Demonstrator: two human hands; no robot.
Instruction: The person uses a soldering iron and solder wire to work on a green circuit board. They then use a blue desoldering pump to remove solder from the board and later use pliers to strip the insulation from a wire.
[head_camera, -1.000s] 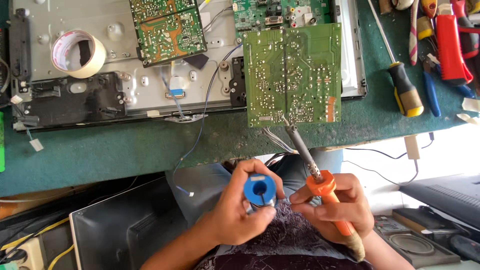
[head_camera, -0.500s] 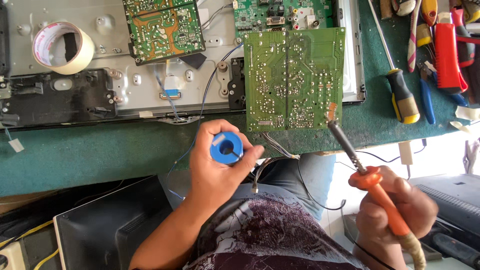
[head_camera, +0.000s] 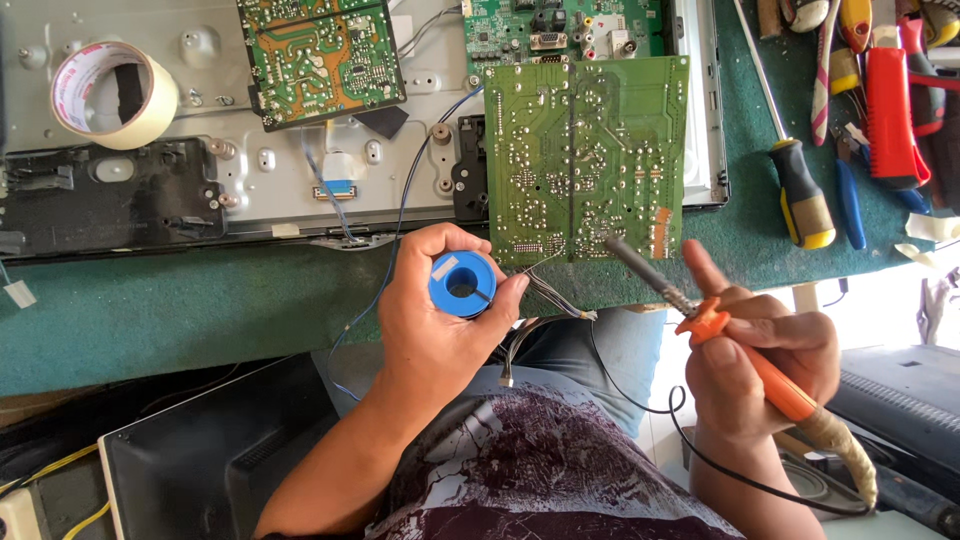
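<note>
My left hand (head_camera: 430, 320) grips a blue spool of solder wire (head_camera: 462, 284) just below the near edge of a green circuit board (head_camera: 585, 155) that lies solder side up. A thin strand of solder runs from the spool toward the board's lower edge. My right hand (head_camera: 765, 355) holds an orange-handled soldering iron (head_camera: 745, 355), whose dark tip touches the board near its lower right part, beside an orange patch. The iron's black cord loops down over my lap.
The board rests on an opened metal chassis (head_camera: 250, 170) with another circuit board (head_camera: 320, 55) and a tape roll (head_camera: 110, 95). A yellow-black screwdriver (head_camera: 800, 195), a red tool (head_camera: 890, 100) and pliers lie on the green mat (head_camera: 180, 310) at right. A dark panel (head_camera: 190, 460) stands lower left.
Both hands rose from my lap to the board. The spool moved up to the board's edge, and the iron's tip swung left and now touches the board.
</note>
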